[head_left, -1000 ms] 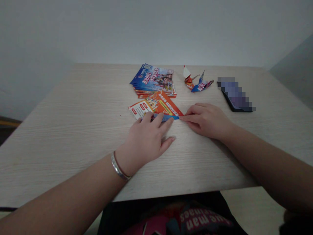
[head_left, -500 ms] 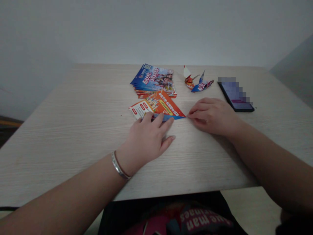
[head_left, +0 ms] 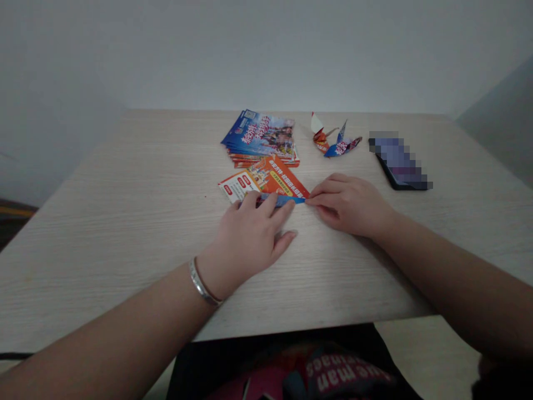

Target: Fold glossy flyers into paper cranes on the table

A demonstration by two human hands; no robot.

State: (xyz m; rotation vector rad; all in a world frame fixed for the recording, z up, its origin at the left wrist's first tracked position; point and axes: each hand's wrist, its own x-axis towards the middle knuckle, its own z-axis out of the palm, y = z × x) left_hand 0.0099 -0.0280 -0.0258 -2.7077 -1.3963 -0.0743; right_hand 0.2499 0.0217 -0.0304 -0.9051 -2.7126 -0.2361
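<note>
A printed flyer [head_left: 277,172], orange and white with a narrow blue strip folded over its near edge, lies flat on the table. My left hand [head_left: 254,233] rests on that strip with its fingers spread, pressing the paper down; a silver bracelet circles the wrist. At the flyer's right corner, the thumb and fingertips of my right hand [head_left: 347,203] are pinched together on the pointed tip. My fingers hide parts of the folded strip and the tip itself.
Behind the flyer sits a fanned stack of blue and orange flyers [head_left: 260,133]. Two folded paper cranes, one orange [head_left: 320,140] and one blue [head_left: 342,148], stand to its right. A dark phone [head_left: 402,166] lies farther right on the pale wooden table [head_left: 137,183].
My right hand has shifted slightly left, so its fingertips now cover more of the flyer's pointed corner. My left hand stays in place on the fold.
</note>
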